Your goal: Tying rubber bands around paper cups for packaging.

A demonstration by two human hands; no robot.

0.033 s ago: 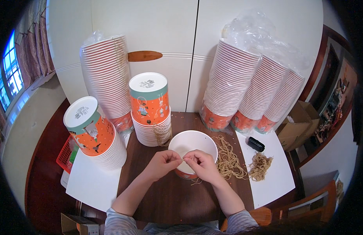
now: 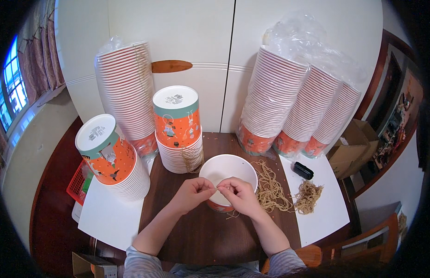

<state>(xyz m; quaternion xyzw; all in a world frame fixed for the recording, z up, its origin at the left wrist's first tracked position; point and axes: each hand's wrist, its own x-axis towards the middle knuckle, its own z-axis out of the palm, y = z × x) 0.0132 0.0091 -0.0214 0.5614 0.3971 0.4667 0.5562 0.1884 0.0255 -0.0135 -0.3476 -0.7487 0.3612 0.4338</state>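
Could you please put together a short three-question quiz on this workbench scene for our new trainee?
1. True or false: both hands meet over the open white paper bucket.
2. Where does the loose pile of tan strings lie: A) left of the bucket, B) right of the bucket, C) inside it?
3. What small dark thing lies on the white sheet at the right?

Key:
1. True: left hand and right hand pinch a thin string together above its near rim.
2. B.
3. A small black box-like object.

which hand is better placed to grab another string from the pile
Right, probably. The right hand sits beside the pile of tan strings, right of the white bucket; the left hand is farther.
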